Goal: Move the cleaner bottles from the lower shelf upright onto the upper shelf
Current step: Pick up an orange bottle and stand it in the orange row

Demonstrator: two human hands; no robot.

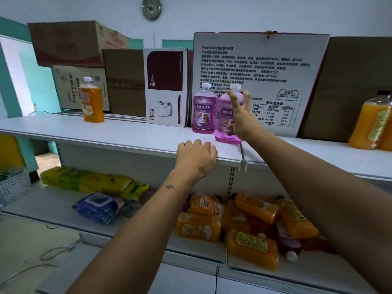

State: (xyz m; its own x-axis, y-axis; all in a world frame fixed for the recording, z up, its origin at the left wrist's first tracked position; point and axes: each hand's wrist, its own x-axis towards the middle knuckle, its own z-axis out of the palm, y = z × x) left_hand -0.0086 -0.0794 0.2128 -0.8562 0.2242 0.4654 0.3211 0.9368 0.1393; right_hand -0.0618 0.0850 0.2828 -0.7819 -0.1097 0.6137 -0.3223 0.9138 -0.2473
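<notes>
Two purple cleaner bottles with white caps are on the upper shelf [127, 132]. The left one [203, 111] stands upright and free. The right one [224, 122] leans slightly, and my right hand [244, 117] is pressed around its side and neck with fingers spread. My left hand [196, 158] rests with curled fingers on the upper shelf's front edge and holds nothing. On the lower shelf [197, 249], several orange cleaner bottles [252, 247] lie in a heap. Among them lies another purple bottle [288, 242], partly hidden by my right forearm.
Cardboard boxes [261, 81] line the back of the upper shelf. An orange bottle [92, 100] stands at its left and two more [373, 124] at its right. Yellow tissue packs [89, 181] and a blue wipes pack [98, 206] lie on the lower shelf's left.
</notes>
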